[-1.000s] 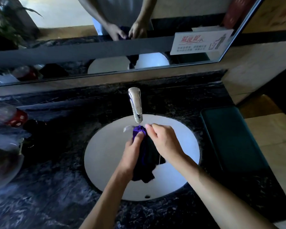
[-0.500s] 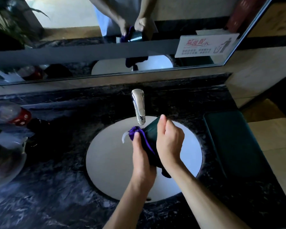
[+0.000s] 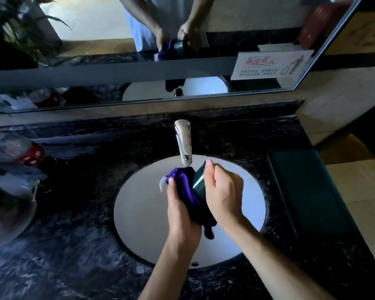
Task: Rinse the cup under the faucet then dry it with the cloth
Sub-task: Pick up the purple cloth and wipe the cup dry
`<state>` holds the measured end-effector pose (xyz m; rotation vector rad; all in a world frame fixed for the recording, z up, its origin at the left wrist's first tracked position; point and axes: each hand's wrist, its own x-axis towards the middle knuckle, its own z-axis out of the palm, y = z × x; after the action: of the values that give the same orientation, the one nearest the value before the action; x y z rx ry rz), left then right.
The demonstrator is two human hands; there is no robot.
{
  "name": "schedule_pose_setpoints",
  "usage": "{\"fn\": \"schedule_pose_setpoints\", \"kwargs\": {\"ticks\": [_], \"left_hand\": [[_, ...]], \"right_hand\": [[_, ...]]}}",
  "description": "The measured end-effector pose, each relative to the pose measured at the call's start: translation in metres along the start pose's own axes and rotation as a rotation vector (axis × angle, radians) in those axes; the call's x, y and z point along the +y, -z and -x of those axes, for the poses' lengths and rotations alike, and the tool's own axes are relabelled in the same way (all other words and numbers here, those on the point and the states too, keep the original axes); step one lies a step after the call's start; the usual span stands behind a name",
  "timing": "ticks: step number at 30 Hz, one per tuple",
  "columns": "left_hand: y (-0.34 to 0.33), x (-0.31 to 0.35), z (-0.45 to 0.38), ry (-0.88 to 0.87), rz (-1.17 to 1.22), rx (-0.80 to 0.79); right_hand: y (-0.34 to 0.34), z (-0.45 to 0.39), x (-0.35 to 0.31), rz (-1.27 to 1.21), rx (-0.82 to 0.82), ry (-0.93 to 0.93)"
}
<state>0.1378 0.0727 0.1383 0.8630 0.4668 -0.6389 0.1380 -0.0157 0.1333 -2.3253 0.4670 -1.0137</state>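
Observation:
A dark green cup (image 3: pixel 199 177) is tilted on its side over the white sink basin (image 3: pixel 139 213), gripped by my right hand (image 3: pixel 222 191). My left hand (image 3: pixel 180 211) presses a purple cloth (image 3: pixel 187 189) against the cup's open end; the cloth's tail hangs down below both hands. Both hands are just in front of and below the chrome faucet (image 3: pixel 183 140). No water stream is visible. Most of the cup is hidden by my right hand and the cloth.
Dark marble counter (image 3: pixel 74 245) surrounds the basin. A dark green tray (image 3: pixel 305 191) lies to the right. Plastic bottles with a red cap (image 3: pixel 31 153) and clear bags crowd the left edge. A mirror (image 3: pixel 139 50) with a sign (image 3: pixel 271 64) runs along the back wall.
The cloth was bunched over the cup between both hands; now the cup is tilted and its green side shows, right hand wrapped around it, left hand pushing the cloth at its mouth.

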Motion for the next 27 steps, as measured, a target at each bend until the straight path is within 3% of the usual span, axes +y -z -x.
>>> {"fn": "schedule_pose_setpoints", "kwargs": {"ticks": [4,7,12,15,18,23,27], "left_hand": [[-0.003,-0.009,0.006,-0.008,0.014,-0.046],[-0.01,-0.017,0.015,-0.033,-0.068,0.004],[-0.003,-0.009,0.004,-0.127,-0.317,0.081],[0.003,0.007,-0.002,0.056,-0.282,0.006],[0.014,0.013,-0.006,0.247,-0.179,-0.082],[0.019,0.012,-0.004,0.337,-0.104,-0.14],[0.032,0.012,-0.009,0.303,-0.179,-0.152]], "right_hand": [[-0.001,-0.008,-0.003,-0.11,0.022,-0.035],[-0.004,-0.017,0.006,-0.016,0.006,-0.081],[0.004,-0.004,0.003,0.08,-0.227,-0.209],[0.008,-0.009,0.009,-0.111,-0.408,-0.43],[0.013,-0.018,0.006,-0.322,-0.573,-0.462],[0.017,-0.025,0.004,-0.556,-0.769,-0.484],[0.016,-0.019,0.004,-0.501,-0.817,-0.394]]}}
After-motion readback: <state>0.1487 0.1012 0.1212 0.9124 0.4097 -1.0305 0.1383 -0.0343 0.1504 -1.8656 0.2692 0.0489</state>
